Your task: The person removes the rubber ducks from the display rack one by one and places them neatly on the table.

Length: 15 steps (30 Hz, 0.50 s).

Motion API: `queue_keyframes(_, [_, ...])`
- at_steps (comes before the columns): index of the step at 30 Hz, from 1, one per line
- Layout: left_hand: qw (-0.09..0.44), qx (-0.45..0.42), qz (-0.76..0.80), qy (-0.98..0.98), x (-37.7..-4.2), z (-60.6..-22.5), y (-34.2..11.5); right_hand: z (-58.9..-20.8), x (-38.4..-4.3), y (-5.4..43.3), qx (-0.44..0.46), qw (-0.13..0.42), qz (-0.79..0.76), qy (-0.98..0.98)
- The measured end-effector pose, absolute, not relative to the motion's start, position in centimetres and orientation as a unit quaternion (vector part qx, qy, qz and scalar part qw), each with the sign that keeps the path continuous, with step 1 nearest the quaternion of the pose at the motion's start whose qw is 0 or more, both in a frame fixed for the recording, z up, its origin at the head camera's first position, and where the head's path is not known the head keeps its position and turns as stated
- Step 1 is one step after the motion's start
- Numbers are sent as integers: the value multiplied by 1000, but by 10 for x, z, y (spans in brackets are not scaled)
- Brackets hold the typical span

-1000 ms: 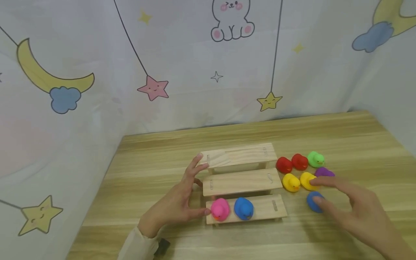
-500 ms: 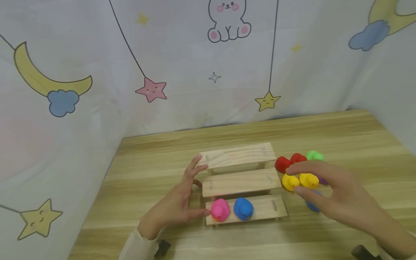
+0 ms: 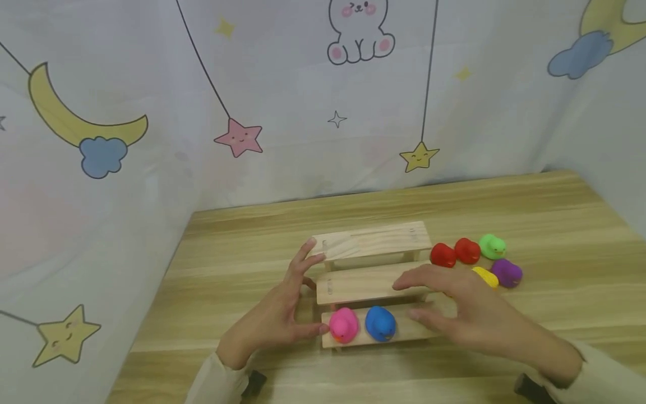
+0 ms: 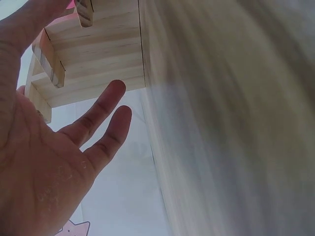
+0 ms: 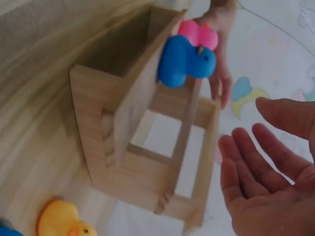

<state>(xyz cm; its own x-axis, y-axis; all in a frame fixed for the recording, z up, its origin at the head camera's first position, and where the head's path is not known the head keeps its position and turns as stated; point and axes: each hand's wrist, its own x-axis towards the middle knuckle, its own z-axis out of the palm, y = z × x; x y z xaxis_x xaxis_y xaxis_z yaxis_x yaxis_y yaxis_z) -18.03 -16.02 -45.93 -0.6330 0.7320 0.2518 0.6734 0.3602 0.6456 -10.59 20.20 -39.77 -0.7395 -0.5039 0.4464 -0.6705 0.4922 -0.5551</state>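
Observation:
A three-tier wooden stand sits on the table. On its lowest step are a pink rubber duck and, to the right, a blue rubber duck. My left hand spans the stand's left end, fingers spread straight, fingertips at the top step and thumb by the pink duck. My right hand hovers over the stand's right end, its thumb and fingers apart; the right wrist view shows nothing in it. From the head view, it hides part of the lower steps.
Right of the stand lie two red ducks, a green duck, a purple duck and a yellow duck. The right wrist view also shows a blue object near a yellow duck. Behind hangs a printed curtain.
My right hand has moved left from over the loose ducks to the stand's right end, uncovering the purple and green ducks. My left hand stays at the stand.

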Motion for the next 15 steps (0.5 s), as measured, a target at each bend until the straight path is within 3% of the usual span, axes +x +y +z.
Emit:
queue_keyframes(8, [41, 431, 378, 818, -181, -459, -160, -416, -109, 190, 322, 51, 402, -855])
queue_keyframes(15, [40, 427, 372, 823, -180, -458, -160, -424, -107, 181, 328, 47, 412, -849])
